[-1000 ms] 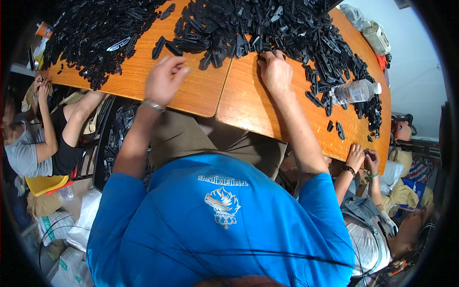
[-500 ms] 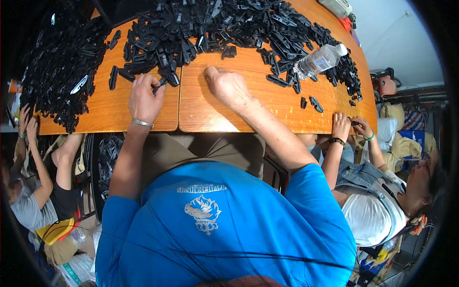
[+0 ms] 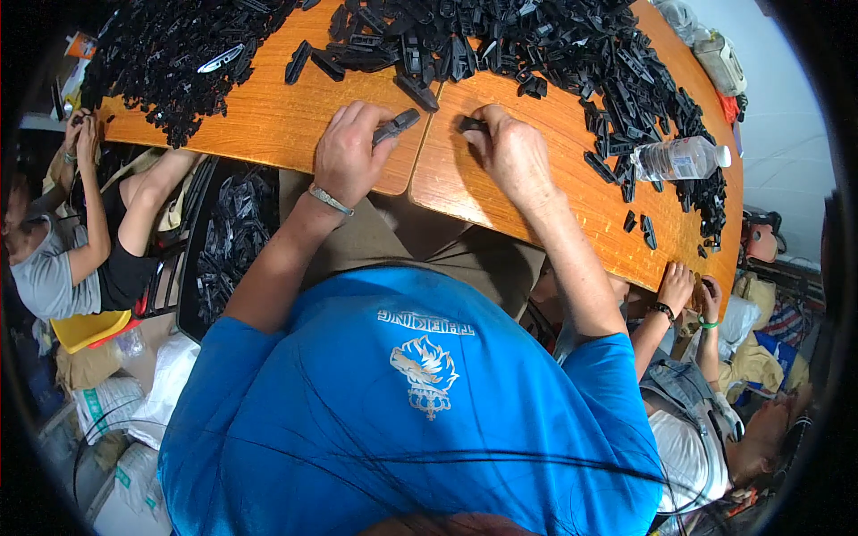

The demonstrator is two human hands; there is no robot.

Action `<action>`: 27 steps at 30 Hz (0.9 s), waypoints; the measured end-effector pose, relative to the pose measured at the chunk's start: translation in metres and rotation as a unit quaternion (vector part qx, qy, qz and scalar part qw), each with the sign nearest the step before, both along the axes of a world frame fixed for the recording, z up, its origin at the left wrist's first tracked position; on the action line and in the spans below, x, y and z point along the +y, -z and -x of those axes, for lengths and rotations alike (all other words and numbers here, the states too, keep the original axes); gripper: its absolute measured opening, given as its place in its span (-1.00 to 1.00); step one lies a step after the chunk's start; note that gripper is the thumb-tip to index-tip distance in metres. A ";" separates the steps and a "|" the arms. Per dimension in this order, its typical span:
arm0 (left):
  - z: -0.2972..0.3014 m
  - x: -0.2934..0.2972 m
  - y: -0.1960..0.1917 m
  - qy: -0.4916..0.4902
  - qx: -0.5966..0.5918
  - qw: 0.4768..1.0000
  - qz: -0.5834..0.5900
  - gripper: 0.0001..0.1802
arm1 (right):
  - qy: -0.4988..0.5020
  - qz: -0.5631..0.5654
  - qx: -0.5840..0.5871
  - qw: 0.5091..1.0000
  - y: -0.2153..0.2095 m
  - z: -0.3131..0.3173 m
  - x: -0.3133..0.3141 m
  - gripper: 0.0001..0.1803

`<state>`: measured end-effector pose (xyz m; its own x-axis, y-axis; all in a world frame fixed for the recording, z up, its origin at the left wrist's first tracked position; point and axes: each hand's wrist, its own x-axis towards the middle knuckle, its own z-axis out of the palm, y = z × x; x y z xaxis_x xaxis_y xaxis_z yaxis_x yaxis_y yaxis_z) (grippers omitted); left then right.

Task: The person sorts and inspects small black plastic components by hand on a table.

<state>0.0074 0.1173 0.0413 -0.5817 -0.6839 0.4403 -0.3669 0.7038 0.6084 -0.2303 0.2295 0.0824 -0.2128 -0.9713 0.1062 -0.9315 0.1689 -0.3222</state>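
Near the front edge of the wooden table, my left hand point(image 3: 349, 152) is closed around a slim black plastic clip-like piece point(image 3: 396, 127), whose length sticks out past thumb and fingers. Across the table seam, my right hand point(image 3: 518, 159) pinches a smaller dark piece point(image 3: 473, 125) between thumb and curled fingers; most of it is hidden. The two held pieces point toward each other with a gap between them. One loose long black piece point(image 3: 416, 93) lies just beyond my left hand. A big heap of similar black pieces point(image 3: 554, 54) spreads behind both hands.
A clear plastic bottle point(image 3: 677, 160) lies on its side at the heap's right. Smaller black parts point(image 3: 179, 62) are piled at left. Co-workers' hands point(image 3: 677, 288) work at the right edge, others point(image 3: 82, 134) at far left. A dark bin point(image 3: 234, 241) stands left of my legs.
The view has swung, shifting the table rightward. My left hand has drawn back from the loose pieces toward the near edge with its piece. The dark piece in my right hand now shows.
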 end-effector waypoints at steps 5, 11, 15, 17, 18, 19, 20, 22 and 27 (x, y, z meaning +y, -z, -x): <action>-0.006 -0.001 -0.001 0.012 -0.030 0.999 0.012 -0.64 | -0.056 0.115 -0.122 0.984 0.013 -0.029 -0.017 -0.71; -0.005 0.005 0.002 -0.023 0.042 0.990 -0.132 -0.63 | -0.086 0.161 -0.142 0.973 0.032 -0.031 -0.021 -0.72; -0.002 0.010 -0.010 -0.014 0.067 0.968 -0.241 -0.59 | -0.075 0.118 -0.106 0.984 0.031 -0.024 -0.011 -0.74; -0.002 0.003 -0.008 0.038 0.018 0.999 0.006 -0.56 | -0.071 0.096 -0.078 0.990 0.027 -0.022 -0.007 -0.75; -0.001 -0.002 -0.009 0.039 0.018 0.999 0.005 -0.56 | -0.066 0.076 -0.061 0.993 0.025 -0.021 -0.005 -0.74; 0.000 -0.007 -0.011 0.036 -0.047 0.996 0.059 -0.56 | -0.062 0.056 -0.043 0.996 0.023 -0.020 -0.004 -0.74; 0.001 -0.011 -0.014 0.033 -0.112 0.987 0.112 -0.56 | -0.061 0.056 -0.044 0.996 0.021 -0.020 -0.002 -0.74; 0.001 -0.015 -0.019 0.047 -0.105 0.986 0.119 -0.58 | -0.057 0.053 -0.040 0.996 0.016 -0.021 -0.001 -0.75; -0.005 -0.011 -0.021 0.094 -0.102 0.988 0.068 -0.66 | -0.062 0.103 -0.114 0.986 0.016 -0.033 -0.002 -0.76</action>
